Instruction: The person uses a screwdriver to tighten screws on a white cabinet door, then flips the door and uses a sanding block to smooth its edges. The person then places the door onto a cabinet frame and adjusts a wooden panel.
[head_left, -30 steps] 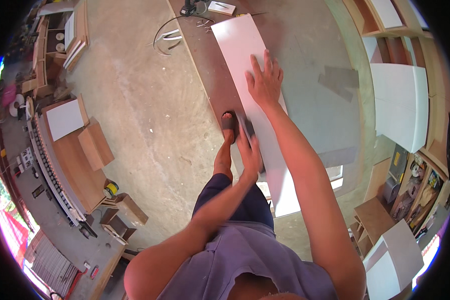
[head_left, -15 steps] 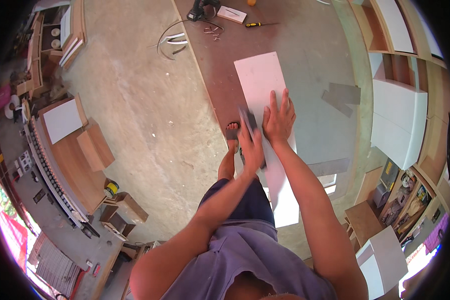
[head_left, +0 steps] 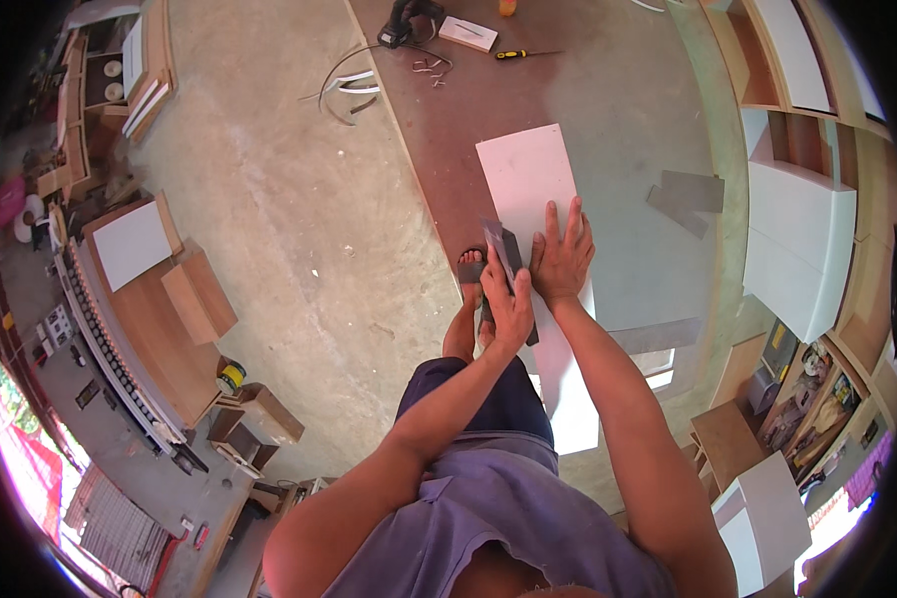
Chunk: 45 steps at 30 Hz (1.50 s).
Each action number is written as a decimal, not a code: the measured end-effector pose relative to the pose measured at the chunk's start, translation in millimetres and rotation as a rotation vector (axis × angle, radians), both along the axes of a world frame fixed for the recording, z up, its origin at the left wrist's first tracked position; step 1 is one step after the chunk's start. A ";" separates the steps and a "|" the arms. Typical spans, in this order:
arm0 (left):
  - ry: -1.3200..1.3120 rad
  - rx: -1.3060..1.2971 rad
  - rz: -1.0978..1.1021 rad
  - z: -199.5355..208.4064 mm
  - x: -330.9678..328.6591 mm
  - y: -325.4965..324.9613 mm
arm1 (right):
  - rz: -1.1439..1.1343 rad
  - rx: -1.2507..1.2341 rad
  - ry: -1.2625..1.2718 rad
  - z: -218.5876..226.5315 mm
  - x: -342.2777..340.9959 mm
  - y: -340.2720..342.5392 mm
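Note:
A long white board (head_left: pixel 530 169) runs away from me, resting over the brown and grey work surface. My left hand (head_left: pixel 510 307) is closed round a dark grey sanding block (head_left: pixel 513 261), pressing its long side along the board's left edge. A thin dark sheet, seemingly sandpaper, stands up at the block's left side. On top of the board lies my right hand (head_left: pixel 561 257), flat with fingers spread, just right of the block. The face of the block against the board is hidden.
Beyond the board are a yellow-black screwdriver (head_left: pixel 528 54), a small white block (head_left: pixel 468 34) and a black power tool (head_left: pixel 409 22). Grey sheet pieces (head_left: pixel 690 191) lie to the right. White cabinets (head_left: pixel 799 234) line the right side; wooden boxes (head_left: pixel 199 296) stand at left.
The board and surroundings sit slightly lower in view. My left hand and the block, blurred by motion before, now appear sharp at the same edge. My right hand stays on the board.

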State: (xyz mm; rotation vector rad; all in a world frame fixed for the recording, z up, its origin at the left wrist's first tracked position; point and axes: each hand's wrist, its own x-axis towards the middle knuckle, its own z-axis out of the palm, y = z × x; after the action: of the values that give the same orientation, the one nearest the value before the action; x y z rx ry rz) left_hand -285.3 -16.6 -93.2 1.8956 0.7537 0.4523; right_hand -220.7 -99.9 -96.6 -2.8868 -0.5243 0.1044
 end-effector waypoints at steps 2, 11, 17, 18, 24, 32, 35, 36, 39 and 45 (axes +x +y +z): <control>0.056 -0.093 0.049 2.8 27.5 17.0 | 0.006 0.024 -0.005 1.8 1.7 -0.1; -0.099 -0.173 -0.027 12.4 32.7 26.3 | 0.008 0.026 -0.037 -0.2 -1.4 -1.4; 0.017 -0.136 0.052 -0.6 61.0 58.6 | 0.028 0.084 -0.082 -1.9 -9.5 -1.6; -0.029 -0.195 0.073 -5.1 91.2 98.0 | 0.055 0.101 -0.098 -2.4 -10.9 2.8; 0.001 -0.194 0.024 -6.1 -28.0 -18.2 | -0.006 0.094 -0.136 -18.9 -13.0 -10.0; 0.258 -0.256 0.037 -0.8 -101.4 -81.6 | -0.009 0.059 -0.134 -10.9 -15.1 -15.0; -0.092 -0.371 0.019 5.6 24.4 49.5 | 0.032 0.114 -0.143 -6.1 -16.0 2.8; -0.088 -0.377 0.008 5.7 37.5 67.7 | 0.035 0.120 -0.141 -4.7 -18.8 4.2; 0.040 -0.261 0.041 0.5 -5.5 5.9 | 0.015 0.111 -0.108 -11.6 -12.3 -5.2; 0.145 -0.473 -0.035 25.7 -102.6 -71.3 | -0.012 0.076 -0.041 2.4 -3.2 -0.5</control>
State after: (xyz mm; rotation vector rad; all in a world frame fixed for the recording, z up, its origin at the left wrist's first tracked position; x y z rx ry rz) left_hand -387.8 -87.9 -67.5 1.5031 0.8375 0.0986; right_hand -223.9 -100.4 -94.2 -2.8227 -0.5064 0.0235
